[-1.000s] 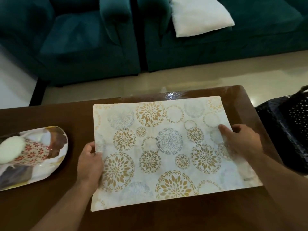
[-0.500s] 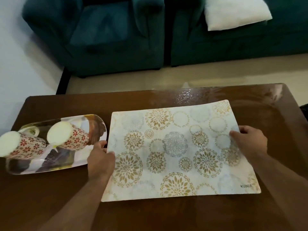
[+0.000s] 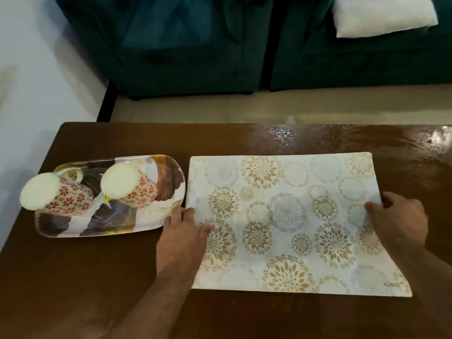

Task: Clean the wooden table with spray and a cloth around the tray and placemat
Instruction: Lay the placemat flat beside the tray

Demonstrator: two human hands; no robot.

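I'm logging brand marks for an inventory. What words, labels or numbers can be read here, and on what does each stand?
"UBER", with an unclear first letter, perhaps K: small dark print in the near right corner of the patterned placemat.
Small yellow tag on the tray, between the two floral cups: too small and blurred to read.
Nothing else in view carries legible text.
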